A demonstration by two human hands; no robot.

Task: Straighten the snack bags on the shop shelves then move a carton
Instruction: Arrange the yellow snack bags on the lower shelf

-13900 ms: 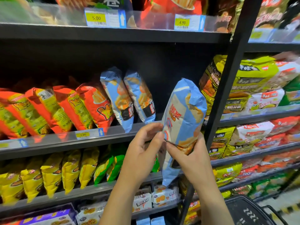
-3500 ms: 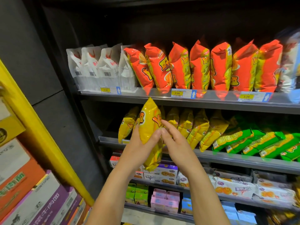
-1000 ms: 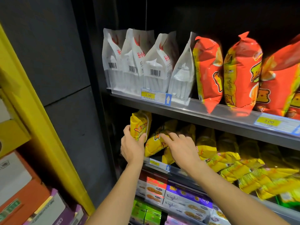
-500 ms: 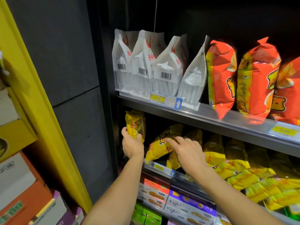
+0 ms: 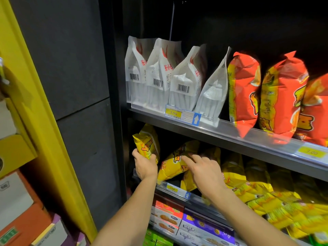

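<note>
On the middle shelf (image 5: 177, 189) stands a row of yellow snack bags. My left hand (image 5: 145, 165) grips the lower part of the leftmost yellow bag (image 5: 147, 142), which stands upright at the shelf's left end. Beside it a second yellow bag (image 5: 175, 159) leans over to the left. My right hand (image 5: 204, 171) rests on that leaning bag with fingers spread. More yellow bags (image 5: 248, 183) lie slumped to the right. Stacked cartons (image 5: 14, 201) sit at the far left.
The shelf above (image 5: 221, 132) holds white pouches (image 5: 159, 75) and orange snack bags (image 5: 245, 89). Biscuit boxes (image 5: 177, 219) fill the shelf below. A dark panel (image 5: 85, 86) and a yellow post (image 5: 53, 139) separate the shelving from the cartons.
My left hand has stood the leftmost yellow bag more upright against the shelf's left end. My right hand has stayed on the leaning bag. The view has moved slightly closer.
</note>
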